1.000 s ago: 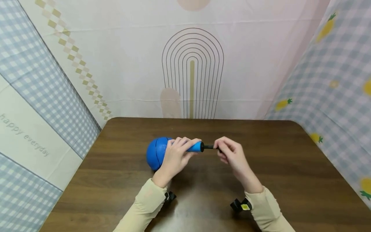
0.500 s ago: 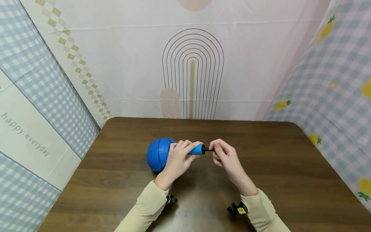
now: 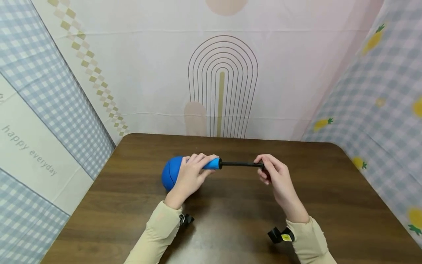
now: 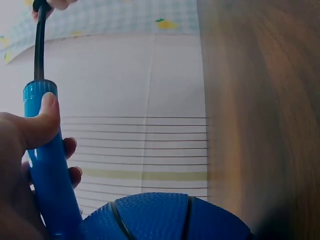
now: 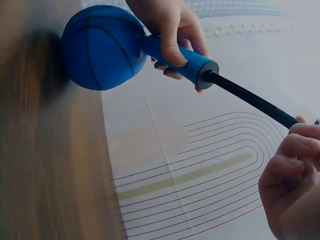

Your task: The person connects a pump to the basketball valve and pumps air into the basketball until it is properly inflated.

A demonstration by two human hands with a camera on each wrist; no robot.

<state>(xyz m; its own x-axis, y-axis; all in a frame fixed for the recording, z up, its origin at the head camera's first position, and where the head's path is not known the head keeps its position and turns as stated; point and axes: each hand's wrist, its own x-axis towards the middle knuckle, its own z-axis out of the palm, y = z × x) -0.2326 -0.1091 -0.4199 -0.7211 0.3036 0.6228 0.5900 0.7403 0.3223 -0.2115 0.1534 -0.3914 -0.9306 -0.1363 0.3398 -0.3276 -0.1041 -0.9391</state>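
A blue ball with black seams (image 3: 170, 173), like a small basketball, sits on the brown table. My left hand (image 3: 189, 176) grips the blue barrel of a hand pump (image 4: 47, 170), thumb along one side and fingers curled round the other. The pump's near end meets the ball in the right wrist view (image 5: 102, 47). From the barrel's black cap the black rod (image 3: 240, 164) stretches far out to the right. My right hand (image 3: 277, 176) pinches the black handle at the rod's end; its fingers hide most of that handle.
The wooden table (image 3: 230, 227) ends at a white wall cloth (image 3: 151, 73) printed with arches. Checked cloth hangs at the left (image 3: 36, 66) and right (image 3: 372, 110). Black wrist cameras are strapped to both sleeves.
The rod first slid most of the way into the barrel, and now is drawn far out as my right hand has moved right. My left hand, pump and ball shifted slightly left.
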